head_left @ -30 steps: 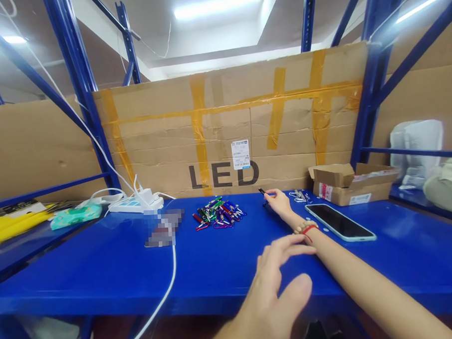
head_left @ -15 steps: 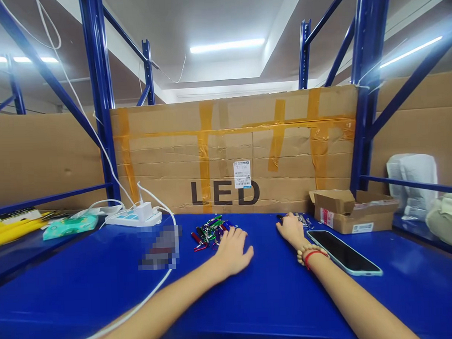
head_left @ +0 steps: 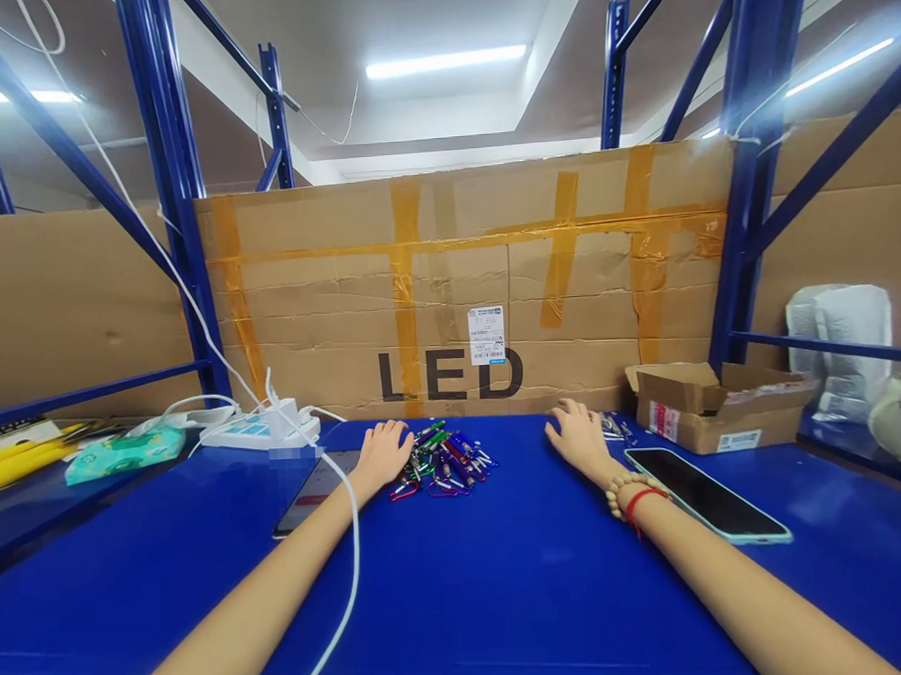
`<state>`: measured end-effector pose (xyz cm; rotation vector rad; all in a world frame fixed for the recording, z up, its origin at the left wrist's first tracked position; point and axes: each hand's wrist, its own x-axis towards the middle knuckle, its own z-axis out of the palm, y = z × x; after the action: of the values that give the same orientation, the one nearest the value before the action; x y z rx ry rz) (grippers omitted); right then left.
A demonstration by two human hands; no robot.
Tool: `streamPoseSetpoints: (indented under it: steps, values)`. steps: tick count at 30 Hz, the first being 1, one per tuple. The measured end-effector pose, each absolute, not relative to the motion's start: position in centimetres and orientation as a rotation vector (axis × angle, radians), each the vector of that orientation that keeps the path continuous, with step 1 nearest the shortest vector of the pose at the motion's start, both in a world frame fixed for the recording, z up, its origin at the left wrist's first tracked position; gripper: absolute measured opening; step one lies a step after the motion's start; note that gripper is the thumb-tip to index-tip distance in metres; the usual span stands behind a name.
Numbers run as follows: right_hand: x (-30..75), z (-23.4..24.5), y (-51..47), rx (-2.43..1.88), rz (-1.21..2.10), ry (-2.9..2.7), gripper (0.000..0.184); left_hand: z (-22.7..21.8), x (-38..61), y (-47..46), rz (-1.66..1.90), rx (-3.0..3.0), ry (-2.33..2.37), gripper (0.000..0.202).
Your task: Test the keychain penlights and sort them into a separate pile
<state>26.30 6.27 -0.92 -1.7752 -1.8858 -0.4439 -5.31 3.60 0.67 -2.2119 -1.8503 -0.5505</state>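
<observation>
Head view. The left hand lies palm down with its fingers curled against the left edge of a heap of small metal keychain torches, red, green, blue and purple, each with a carabiner clip. Whether the fingers close on a piece cannot be told. The right hand rests flat and spread on the blue metal worktop, gripping nothing visible, just beside a few loose silver clips.

The heap sits mid-worktop, near the taped brown carton marked LED, with its pieces crossed and their clips interlocked.

Likely hazards:
- Lifting one torch may drag its hooked neighbours and scatter them.
- The white charging cable lies beside the left forearm, so a sideways sweep of that arm could snag it. That would tug the dark phone or the white power strip.
- The pale-edged smartphone lies close to the right wrist and could be nudged.
</observation>
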Motion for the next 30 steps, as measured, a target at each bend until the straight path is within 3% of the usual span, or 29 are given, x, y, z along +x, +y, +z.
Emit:
streamPoseSetpoints:
  steps: [10,30]
  values:
    - [19.3,-0.5,2.8,-1.110,-0.320,-2.486,0.035,-0.1,-3.3,2.7,-0.428,-2.397,-1.796,0.041]
    - [20.9,-0.9,3.4,-1.238,-0.169,-2.464,0.031,-0.4,-4.1,2.7,-0.479,-2.336,-1.814,0.032]
